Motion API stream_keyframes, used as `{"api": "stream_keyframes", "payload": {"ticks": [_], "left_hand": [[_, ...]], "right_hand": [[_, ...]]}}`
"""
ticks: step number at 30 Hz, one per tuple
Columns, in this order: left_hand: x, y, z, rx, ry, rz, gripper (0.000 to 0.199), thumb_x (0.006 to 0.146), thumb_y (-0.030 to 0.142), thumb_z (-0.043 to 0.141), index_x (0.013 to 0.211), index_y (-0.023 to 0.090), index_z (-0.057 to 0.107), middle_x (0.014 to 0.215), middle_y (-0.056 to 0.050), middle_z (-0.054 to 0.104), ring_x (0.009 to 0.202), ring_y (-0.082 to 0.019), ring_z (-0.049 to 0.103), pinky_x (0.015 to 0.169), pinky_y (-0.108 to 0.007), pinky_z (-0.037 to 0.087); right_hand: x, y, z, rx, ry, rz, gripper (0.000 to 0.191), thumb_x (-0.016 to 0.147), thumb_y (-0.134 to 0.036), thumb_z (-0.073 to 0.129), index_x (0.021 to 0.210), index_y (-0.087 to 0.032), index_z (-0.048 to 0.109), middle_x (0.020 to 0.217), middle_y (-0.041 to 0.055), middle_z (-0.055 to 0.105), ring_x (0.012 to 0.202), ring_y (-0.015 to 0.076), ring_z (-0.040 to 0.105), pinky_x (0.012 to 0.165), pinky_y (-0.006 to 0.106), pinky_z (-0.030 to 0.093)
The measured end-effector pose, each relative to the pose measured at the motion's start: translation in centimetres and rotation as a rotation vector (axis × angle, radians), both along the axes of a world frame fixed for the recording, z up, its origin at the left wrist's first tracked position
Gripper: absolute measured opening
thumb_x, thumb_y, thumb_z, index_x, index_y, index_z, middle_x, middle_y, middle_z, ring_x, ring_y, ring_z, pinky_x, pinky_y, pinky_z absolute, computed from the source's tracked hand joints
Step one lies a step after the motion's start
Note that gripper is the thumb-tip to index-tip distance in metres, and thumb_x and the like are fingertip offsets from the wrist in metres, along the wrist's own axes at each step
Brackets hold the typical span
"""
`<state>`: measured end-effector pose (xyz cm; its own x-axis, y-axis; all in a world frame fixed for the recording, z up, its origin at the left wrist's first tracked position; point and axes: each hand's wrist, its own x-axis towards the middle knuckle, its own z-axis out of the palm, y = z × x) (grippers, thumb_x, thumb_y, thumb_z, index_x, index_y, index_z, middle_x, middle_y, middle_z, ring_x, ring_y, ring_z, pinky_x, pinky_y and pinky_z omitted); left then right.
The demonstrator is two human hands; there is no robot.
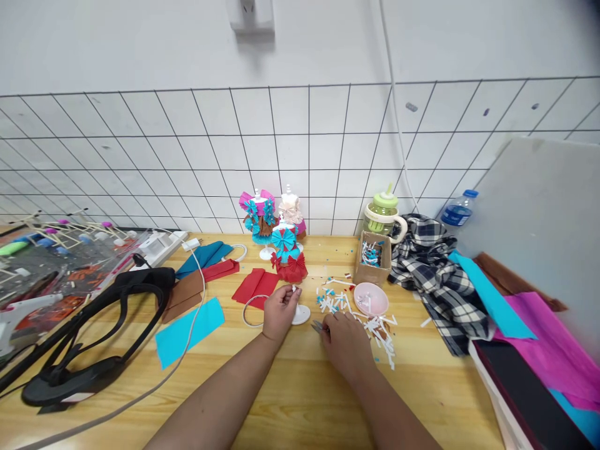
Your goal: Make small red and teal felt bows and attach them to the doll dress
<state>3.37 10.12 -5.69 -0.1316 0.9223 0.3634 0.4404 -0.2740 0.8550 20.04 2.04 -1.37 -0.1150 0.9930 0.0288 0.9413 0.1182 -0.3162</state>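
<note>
My left hand point(280, 307) is closed, its fingertips around the white stem just under a miniature dress-form mannequin point(284, 239). That mannequin wears a turquoise bow top and a ruffled red skirt point(290, 269); its round white base point(300, 314) shows beside my fingers. My right hand point(345, 340) is closed near the table, gripping a small pointed metal tool point(317, 326). Only the tool's tips stick out, so its exact kind is hidden. Behind stand more dressed mannequins, one in magenta and turquoise point(259, 219) and one with a pale peach top point(290, 209).
White and blue paper scraps point(335, 301) lie beside a pink bowl point(370, 299) and a cardboard box point(372, 259). Folded red fabric point(254, 287) and a turquoise sheet point(190, 331) are at left, crossed by a cable point(187, 350). A green-lidded cup point(384, 215) stands behind.
</note>
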Motion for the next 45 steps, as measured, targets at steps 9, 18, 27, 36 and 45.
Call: {"api": "stream_keyframes", "payload": {"ticks": [9, 18, 27, 36, 45], "left_hand": [[-0.3, 0.2, -0.4, -0.063, -0.017, -0.040, 0.033, 0.087, 0.043, 0.051, 0.094, 0.016, 0.068, 0.083, -0.008, 0.075, 0.074, -0.019, 0.070, 0.064, -0.027, 0.054], [-0.6, 0.0, 0.2, -0.066, 0.127, -0.009, 0.039, 0.093, 0.039, 0.037, 0.091, 0.017, 0.070, 0.088, -0.009, 0.073, 0.080, -0.022, 0.067, 0.072, -0.031, 0.049], [-0.5, -0.1, 0.1, -0.033, 0.195, 0.034, 0.039, 0.095, 0.036, 0.029, 0.080, 0.018, 0.060, 0.075, -0.007, 0.064, 0.072, -0.020, 0.059, 0.067, -0.030, 0.043], [-0.2, -0.1, 0.0, -0.044, 0.228, -0.117, 0.034, 0.093, 0.035, 0.035, 0.081, 0.018, 0.062, 0.078, -0.006, 0.067, 0.073, -0.018, 0.062, 0.066, -0.028, 0.045], [-0.5, 0.4, -0.5, -0.127, 0.282, -0.142, 0.025, 0.089, 0.029, 0.042, 0.078, 0.018, 0.061, 0.071, -0.006, 0.067, 0.065, -0.019, 0.061, 0.055, -0.025, 0.039]], "right_hand": [[-0.1, 0.0, -0.1, 0.055, 0.030, 0.016, 0.014, 0.089, -0.023, 0.051, 0.085, -0.021, 0.063, 0.088, 0.0050, 0.065, 0.090, 0.0206, 0.055, 0.078, 0.029, 0.036], [-0.2, -0.1, 0.5, 0.048, 0.042, 0.025, 0.019, 0.092, -0.025, 0.046, 0.087, -0.022, 0.064, 0.089, 0.0047, 0.065, 0.090, 0.0200, 0.055, 0.080, 0.030, 0.038], [-0.2, -0.1, 0.0, 0.073, 0.065, 0.030, 0.019, 0.092, -0.026, 0.046, 0.089, -0.022, 0.064, 0.089, 0.0041, 0.065, 0.092, 0.0201, 0.055, 0.081, 0.030, 0.037], [-0.1, 0.0, -0.2, 0.060, 0.065, 0.021, 0.019, 0.092, -0.025, 0.047, 0.088, -0.022, 0.065, 0.089, 0.0041, 0.065, 0.092, 0.0201, 0.055, 0.079, 0.029, 0.037], [-0.3, -1.0, 2.1, 0.042, -0.007, 0.000, 0.019, 0.091, -0.027, 0.046, 0.086, -0.022, 0.064, 0.090, 0.0056, 0.064, 0.090, 0.0210, 0.056, 0.077, 0.031, 0.038]]}}
